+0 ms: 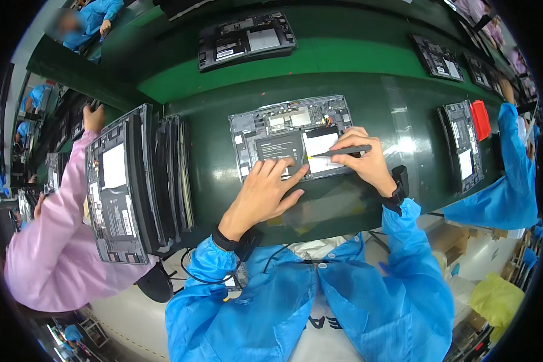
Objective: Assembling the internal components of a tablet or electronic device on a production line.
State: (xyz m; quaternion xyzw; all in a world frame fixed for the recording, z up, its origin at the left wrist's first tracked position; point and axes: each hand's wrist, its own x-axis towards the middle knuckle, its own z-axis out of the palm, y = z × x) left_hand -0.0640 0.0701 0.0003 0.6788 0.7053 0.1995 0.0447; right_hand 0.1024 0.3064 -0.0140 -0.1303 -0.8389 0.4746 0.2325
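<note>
In front of me an opened tablet or laptop body point(247, 123) lies on the green bench, its circuit board along the far edge. Its black battery point(279, 146) sits at the left of the middle, beside a white panel point(321, 145). My left hand point(262, 192) rests with spread fingers on the near edge and the battery. In my right hand point(368, 161) is a pair of black tweezers point(347, 152), pinched between thumb and fingers. Their tip points left, at a small yellow strip point(311, 157) by the boundary of battery and panel; whether it touches, I cannot tell.
Upright opened devices point(117, 187) stand in a stack at my left. Another opened device point(247, 41) lies on the far belt, and one point(463, 145) is at the right by a red piece point(481, 119). People in pink point(60, 229) and blue point(495, 199) sleeves work on either side.
</note>
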